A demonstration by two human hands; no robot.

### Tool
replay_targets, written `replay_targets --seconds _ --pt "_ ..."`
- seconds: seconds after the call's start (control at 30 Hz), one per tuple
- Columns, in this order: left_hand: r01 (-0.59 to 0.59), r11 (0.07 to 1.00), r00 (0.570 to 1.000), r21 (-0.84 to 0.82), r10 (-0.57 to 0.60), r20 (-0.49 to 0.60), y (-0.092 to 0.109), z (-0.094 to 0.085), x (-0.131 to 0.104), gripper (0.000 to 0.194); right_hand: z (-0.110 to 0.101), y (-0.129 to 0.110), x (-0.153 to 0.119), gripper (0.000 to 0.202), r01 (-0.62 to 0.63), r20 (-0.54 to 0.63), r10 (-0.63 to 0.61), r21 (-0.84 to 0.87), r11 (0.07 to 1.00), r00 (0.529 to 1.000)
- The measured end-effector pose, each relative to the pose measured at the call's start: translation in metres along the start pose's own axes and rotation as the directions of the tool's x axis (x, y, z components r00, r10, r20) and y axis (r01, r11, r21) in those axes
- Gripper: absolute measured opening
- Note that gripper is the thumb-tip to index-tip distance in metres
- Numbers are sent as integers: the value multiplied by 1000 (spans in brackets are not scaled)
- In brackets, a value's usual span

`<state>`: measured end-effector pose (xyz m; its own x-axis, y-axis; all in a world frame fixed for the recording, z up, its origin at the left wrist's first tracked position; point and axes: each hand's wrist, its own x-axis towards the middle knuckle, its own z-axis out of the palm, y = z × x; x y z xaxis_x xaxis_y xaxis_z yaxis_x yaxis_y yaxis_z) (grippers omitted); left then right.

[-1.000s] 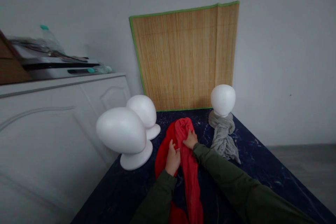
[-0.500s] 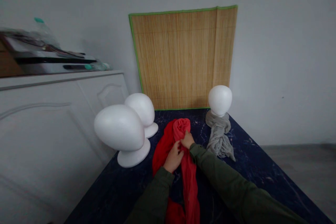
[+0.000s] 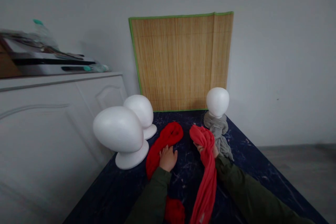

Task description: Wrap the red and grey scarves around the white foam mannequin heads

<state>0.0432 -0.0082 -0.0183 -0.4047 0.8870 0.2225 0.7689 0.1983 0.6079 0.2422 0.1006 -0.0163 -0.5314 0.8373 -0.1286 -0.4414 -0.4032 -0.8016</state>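
A coral-pink scarf (image 3: 208, 168) hangs in a long bunched strip, its folded top end lifted by my right hand (image 3: 215, 151). The fingers of that hand are wrapped round it, partly hidden behind the cloth. On the left lies a red scarf (image 3: 164, 140), gathered in a loop on the dark table. My left hand (image 3: 168, 159) rests on its right edge with fingers stretched out on the fabric. Another red piece of cloth (image 3: 174, 211) shows near the bottom, beside my left sleeve; whether it joins the red scarf is hidden.
Two white foam head stands (image 3: 118, 129) are at left, one behind the other. A third white head (image 3: 217, 101) stands at back right with a grey scarf (image 3: 220, 133) tied below it. A bamboo mat (image 3: 181, 63) hangs behind. White cabinets (image 3: 52, 129) flank the left side.
My right hand has moved right, taking the coral scarf off the red one. My left hand has let go of the coral scarf and now lies on the red scarf.
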Motion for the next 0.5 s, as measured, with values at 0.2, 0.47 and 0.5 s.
replay_targets --seconds 0.2,0.47,0.5 --pt "-53 998 992 38 57 -109 18 -17 3 39 -28 -3 -53 66 -273 168 257 85 958 952" --pt "-24 998 1000 52 23 18 7 -99 -54 41 -33 -7 -72 65 -255 223 220 144 956 950" --pt "56 996 998 74 -58 25 -6 -110 -63 42 -31 -6 -72 64 -237 220 203 143 961 954"
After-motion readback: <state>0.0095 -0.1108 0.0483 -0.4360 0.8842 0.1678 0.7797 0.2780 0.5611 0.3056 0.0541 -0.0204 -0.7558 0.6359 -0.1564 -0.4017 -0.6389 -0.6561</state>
